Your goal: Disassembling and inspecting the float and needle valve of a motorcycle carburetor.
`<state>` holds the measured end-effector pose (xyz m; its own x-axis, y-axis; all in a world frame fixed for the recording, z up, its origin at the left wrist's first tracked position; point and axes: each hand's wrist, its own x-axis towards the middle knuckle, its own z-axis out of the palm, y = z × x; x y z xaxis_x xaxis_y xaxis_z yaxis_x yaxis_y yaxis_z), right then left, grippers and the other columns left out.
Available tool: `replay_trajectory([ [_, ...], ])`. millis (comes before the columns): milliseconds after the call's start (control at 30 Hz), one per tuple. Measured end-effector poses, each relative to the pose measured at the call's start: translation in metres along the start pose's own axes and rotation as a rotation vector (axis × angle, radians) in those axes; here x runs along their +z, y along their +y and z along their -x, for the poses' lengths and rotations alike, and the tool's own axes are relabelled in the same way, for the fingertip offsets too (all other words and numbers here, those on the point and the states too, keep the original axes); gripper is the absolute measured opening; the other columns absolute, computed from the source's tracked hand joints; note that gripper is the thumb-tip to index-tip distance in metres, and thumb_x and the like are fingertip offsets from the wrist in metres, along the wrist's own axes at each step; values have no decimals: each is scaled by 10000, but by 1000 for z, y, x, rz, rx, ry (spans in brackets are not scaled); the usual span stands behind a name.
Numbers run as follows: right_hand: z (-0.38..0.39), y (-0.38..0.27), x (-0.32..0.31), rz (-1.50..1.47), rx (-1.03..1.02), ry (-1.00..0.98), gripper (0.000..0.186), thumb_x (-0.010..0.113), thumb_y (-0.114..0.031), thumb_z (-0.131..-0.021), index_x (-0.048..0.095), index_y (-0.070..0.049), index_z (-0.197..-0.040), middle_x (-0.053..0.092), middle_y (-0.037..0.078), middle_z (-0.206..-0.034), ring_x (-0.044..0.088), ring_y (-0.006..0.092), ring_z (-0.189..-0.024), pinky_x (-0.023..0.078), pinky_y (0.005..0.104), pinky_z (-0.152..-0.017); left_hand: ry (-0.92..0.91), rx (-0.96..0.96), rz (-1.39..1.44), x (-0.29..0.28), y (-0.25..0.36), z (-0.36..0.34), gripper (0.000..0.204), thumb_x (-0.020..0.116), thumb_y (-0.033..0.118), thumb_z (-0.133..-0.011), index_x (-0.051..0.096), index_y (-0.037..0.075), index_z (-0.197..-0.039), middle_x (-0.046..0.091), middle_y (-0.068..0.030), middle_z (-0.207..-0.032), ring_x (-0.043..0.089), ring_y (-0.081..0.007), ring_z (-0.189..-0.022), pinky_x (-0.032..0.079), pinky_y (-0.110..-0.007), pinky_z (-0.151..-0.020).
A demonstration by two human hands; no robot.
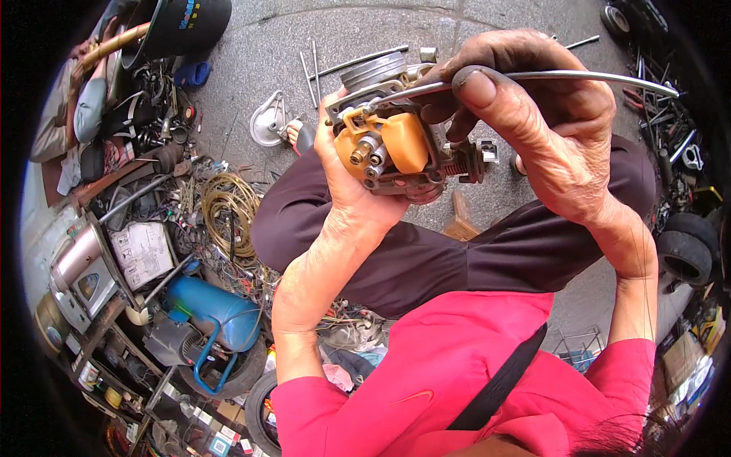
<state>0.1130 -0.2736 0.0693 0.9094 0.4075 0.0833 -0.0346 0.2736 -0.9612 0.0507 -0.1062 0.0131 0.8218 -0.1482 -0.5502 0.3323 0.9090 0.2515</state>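
Observation:
My left hand (pixel 352 183) is closed around a metal carburetor (pixel 415 183), its underside turned up. The bowl is off, so an orange-yellow float (pixel 405 143) and brass jets (pixel 364 152) show in the middle. Between thumb and fingers, my right hand (pixel 533 114) pinches a thin silvery rod (pixel 594 75). One end of the rod reaches the carburetor's edge beside the float; the other sticks out far to the right. Whether the tip touches the body I cannot tell. A spring and linkage (pixel 464 164) stand out on the carburetor's right side.
On the floor ahead lie metal rods (pixel 358 61) and a round metal cover (pixel 268 120). At left are a coil of yellowish hose (pixel 228 209), a blue air compressor (pixel 217 308) and heaped parts. A black bucket (pixel 183 30) is at far left; tires (pixel 685 247) and tools sit at right.

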Motion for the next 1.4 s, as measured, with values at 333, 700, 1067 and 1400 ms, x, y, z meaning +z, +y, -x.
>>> replay_trajectory([
  [333, -1, 0, -1, -36, 9, -15, 220, 616, -142, -845, 585, 34, -973, 634, 109, -862, 622, 154, -749, 509, 255, -633, 145, 9, -83, 16, -3, 4, 565, 360, 561, -831, 547, 107, -1111, 591, -59, -1064, 545, -233, -970, 437, -391, -843],
  [700, -1, -1, -1, -23, 17, -20, 216, 623, -136, -840, 589, 32, -972, 637, 102, -863, 620, 146, -753, 509, 254, -657, 198, 6, -60, 16, -4, 2, 590, 343, 586, -827, 541, 118, -1126, 581, -55, -1087, 535, -233, -994, 432, -395, -863],
  [1067, 2, 1, 5, -37, 63, 5, 186, 633, -89, -825, 608, 25, -969, 632, 83, -829, 601, 110, -703, 492, 219, -605, 133, 7, -80, 8, -6, 3, 681, 425, 613, -773, 418, 156, -1277, 444, -94, -1289, 406, -304, -1191, 314, -473, -1000],
  [1400, 2, -1, 7, -62, 118, -4, 168, 638, -41, -811, 618, 18, -967, 618, 47, -775, 576, 80, -661, 474, 199, -587, 121, -31, 10, 7, -9, 4, 764, 308, 697, -780, 413, 130, -1280, 460, -88, -1255, 445, -284, -1147, 375, -458, -952],
])
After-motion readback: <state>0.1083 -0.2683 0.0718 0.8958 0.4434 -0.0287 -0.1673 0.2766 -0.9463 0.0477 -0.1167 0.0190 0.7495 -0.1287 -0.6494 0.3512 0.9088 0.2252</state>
